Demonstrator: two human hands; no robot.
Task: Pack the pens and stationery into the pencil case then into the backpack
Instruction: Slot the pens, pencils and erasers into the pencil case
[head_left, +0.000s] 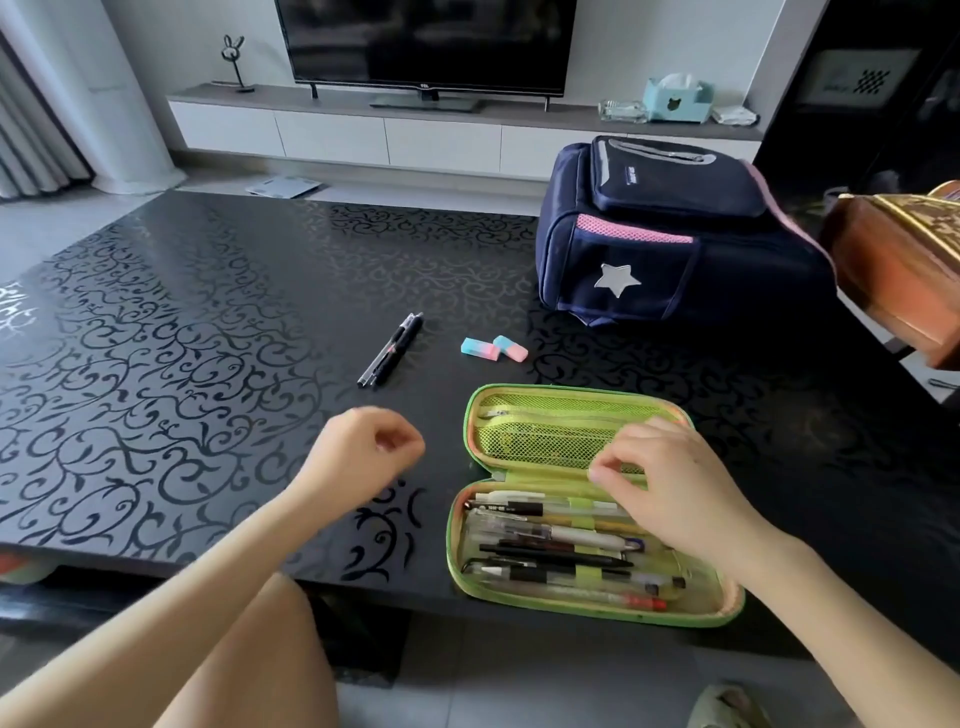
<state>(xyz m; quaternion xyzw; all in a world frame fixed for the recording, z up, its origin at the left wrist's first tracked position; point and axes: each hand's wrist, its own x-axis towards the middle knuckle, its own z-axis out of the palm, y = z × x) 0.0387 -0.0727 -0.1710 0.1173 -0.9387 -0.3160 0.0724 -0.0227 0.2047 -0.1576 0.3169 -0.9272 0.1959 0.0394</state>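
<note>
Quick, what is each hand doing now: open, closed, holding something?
Left hand: loosely curled above the table, holding nothing visible.
Right hand: over the pencil case; grip cannot be told.

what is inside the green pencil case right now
Several pens lie in the lower half of the pencil case; the right hand covers their right ends. The mesh pocket looks empty.

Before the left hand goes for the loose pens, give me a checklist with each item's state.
1. Pencil case lying open: ok.
2. Loose black pens clear to grab: ok.
3. Left hand empty: it looks so; fingers curled, cannot tell for sure.
4. Right hand off the packed pens: not ok, it rests over them.
5. Two erasers packed: not ok, they lie on the table.
6. Backpack open to receive the case: cannot tell.
</note>
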